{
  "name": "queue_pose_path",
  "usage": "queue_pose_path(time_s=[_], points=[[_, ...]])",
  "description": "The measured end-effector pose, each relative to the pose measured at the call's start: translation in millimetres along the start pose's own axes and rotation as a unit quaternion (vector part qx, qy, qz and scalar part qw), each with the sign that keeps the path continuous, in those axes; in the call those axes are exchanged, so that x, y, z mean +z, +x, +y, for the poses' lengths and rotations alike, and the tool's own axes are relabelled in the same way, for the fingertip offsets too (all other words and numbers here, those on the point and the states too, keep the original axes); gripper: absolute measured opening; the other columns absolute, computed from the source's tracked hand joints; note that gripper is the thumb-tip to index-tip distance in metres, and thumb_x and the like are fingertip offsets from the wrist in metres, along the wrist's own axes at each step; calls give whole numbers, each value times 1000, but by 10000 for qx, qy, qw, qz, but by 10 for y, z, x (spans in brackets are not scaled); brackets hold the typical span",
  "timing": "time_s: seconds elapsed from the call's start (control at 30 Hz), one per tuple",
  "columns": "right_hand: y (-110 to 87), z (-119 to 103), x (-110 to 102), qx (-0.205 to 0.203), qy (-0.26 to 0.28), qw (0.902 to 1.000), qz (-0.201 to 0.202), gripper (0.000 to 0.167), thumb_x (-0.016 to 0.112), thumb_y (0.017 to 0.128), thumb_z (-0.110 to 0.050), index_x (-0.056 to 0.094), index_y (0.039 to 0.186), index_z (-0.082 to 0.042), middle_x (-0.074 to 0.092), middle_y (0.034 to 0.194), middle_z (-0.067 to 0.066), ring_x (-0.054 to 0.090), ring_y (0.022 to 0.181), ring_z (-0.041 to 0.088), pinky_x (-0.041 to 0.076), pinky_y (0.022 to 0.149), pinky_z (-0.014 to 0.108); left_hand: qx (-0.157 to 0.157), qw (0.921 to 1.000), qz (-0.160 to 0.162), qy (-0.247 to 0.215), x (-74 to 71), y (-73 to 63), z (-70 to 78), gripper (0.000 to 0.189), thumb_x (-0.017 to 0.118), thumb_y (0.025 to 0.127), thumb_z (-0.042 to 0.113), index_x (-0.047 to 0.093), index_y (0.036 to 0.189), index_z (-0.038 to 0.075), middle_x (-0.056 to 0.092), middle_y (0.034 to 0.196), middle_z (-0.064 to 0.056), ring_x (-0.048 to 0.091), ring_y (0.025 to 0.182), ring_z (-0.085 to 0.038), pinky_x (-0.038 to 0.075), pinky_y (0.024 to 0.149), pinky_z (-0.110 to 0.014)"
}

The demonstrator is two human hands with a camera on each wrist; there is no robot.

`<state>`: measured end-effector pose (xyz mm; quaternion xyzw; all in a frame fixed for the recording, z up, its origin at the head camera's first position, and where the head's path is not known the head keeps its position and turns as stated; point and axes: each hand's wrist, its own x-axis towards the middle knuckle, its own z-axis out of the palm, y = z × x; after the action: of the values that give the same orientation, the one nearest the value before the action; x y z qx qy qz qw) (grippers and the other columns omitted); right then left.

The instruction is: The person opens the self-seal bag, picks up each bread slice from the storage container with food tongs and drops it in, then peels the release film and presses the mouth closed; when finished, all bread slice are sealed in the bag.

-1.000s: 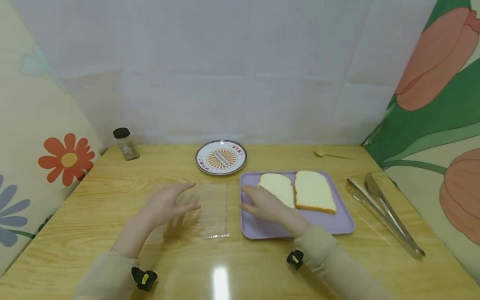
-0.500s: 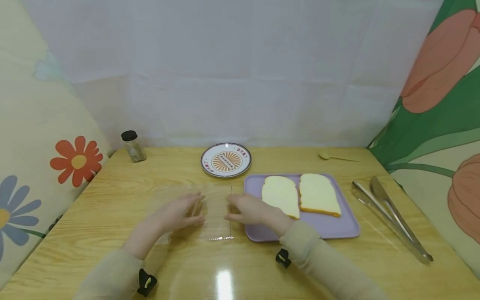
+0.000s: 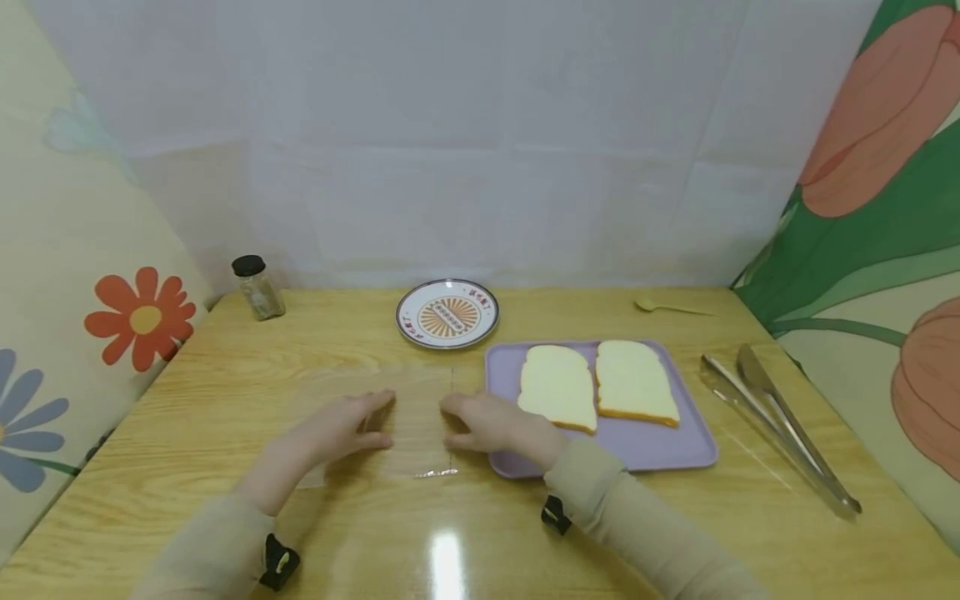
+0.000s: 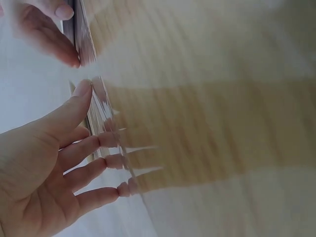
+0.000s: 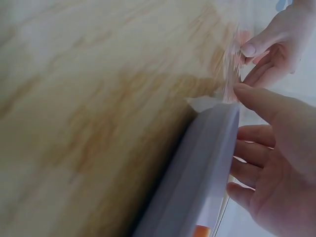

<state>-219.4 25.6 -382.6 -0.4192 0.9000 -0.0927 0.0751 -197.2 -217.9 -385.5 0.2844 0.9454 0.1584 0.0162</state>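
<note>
A flat piece of clear plastic (image 3: 420,425) lies on the wooden table, a sheet or a bag; I cannot tell which. My left hand (image 3: 337,429) is over its left part, fingers loosely bent; in the left wrist view the fingertips (image 4: 126,187) meet the shiny surface. Close to the plastic's right edge is my right hand (image 3: 491,425), thumb apart from the fingers, holding nothing visible. Its wrist reaches over the left rim of a purple tray (image 3: 637,454). On that tray lie two bread slices, one left (image 3: 558,387) and one right (image 3: 636,382).
A round patterned plate (image 3: 447,314) stands behind the plastic. Back left is a black-lidded jar (image 3: 258,289). At the back right lies a small yellowish spoon (image 3: 671,309). Metal tongs (image 3: 780,429) lie right of the tray. A white cloth (image 3: 480,150) hangs behind the table.
My right hand has moved left and down from over the tray's left side to the plastic's right edge. My left hand has come slightly lower. The tray, bread and plate stay put.
</note>
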Motion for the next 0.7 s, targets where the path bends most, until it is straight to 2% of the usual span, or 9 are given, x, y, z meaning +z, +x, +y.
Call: queue_pose_path(time_s=[0.1, 0.3, 0.4, 0.5, 0.6, 0.7], points=[[11, -12, -10, -58, -72, 9999, -100, 42, 63, 90, -29, 55, 123, -5, 61, 121, 8, 59, 107, 18, 45, 100, 35, -61, 10000, -32, 14, -23, -20, -22, 62, 74, 79, 25, 51, 126, -8, 52, 70, 1, 45, 62, -10, 46, 62, -31], [29, -13, 0, -7, -396, 9983, -420, 45, 58, 93, -31, 53, 131, -6, 47, 142, 13, 45, 132, 24, 33, 112, 46, 237, 9997, -11, 88, -36, 19, -28, 38, 74, 79, 25, 58, 103, 2, 48, 63, 4, 40, 55, -5, 38, 51, -22], [37, -18, 4, -7, -474, 9977, -478, 48, 56, 94, -31, 49, 135, -6, 41, 146, 14, 38, 137, 24, 28, 114, 49, 220, 9996, 31, 191, -43, 26, -34, 31, 74, 78, 24, 58, 95, 5, 48, 62, 5, 41, 54, -5, 38, 50, -22], [44, -24, 6, -81, -545, 9973, -476, 48, 56, 94, -31, 49, 136, -7, 43, 145, 13, 40, 135, 24, 29, 113, 49, 204, 9995, 46, 254, -47, 22, -31, 30, 75, 78, 24, 60, 95, 4, 49, 61, 5, 42, 55, -6, 39, 51, -23], [43, -31, 9, -72, -581, 9970, -512, 49, 56, 94, -31, 48, 137, -8, 43, 145, 12, 41, 135, 24, 30, 113, 48, 203, 9994, 52, 285, -49, 11, -23, 31, 74, 78, 23, 64, 99, 2, 57, 65, 3, 47, 58, -7, 45, 55, -27], [42, -28, 13, -63, -593, 9969, -522, 49, 56, 94, -30, 48, 137, -9, 42, 146, 12, 42, 134, 25, 30, 113, 48, 268, 9991, 102, 313, -59, 10, -8, 26, 74, 78, 22, 66, 94, 3, 64, 73, -1, 54, 63, -10, 50, 60, -31]])
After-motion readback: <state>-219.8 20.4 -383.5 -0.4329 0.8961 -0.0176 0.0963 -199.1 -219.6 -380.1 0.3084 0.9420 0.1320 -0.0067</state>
